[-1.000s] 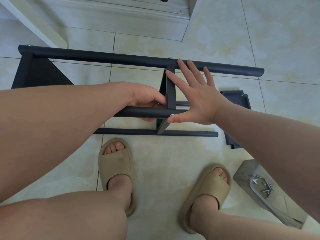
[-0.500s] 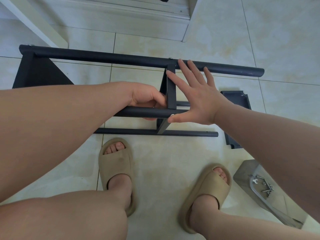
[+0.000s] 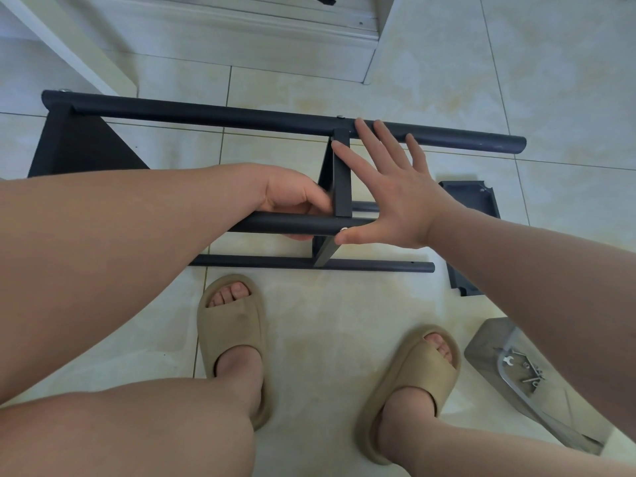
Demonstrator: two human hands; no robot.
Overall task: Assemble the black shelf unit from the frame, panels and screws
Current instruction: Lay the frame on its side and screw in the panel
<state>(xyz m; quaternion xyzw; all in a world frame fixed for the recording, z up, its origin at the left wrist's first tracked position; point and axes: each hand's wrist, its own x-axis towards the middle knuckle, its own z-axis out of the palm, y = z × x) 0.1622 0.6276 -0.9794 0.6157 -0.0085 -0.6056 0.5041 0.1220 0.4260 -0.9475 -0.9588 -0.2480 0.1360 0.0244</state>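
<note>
Two hands are used: the near tube (image 3: 275, 224) is gripped by the left hand (image 3: 292, 197), the middle panel (image 3: 341, 180) braced square by the flat, spread-fingered right hand (image 3: 395, 201), probably for screwing.

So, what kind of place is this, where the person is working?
Most likely a room in a home, not a workshop. The black frame lies on a glossy tiled floor, white furniture stands behind it, and the person wears soft slides.
</note>
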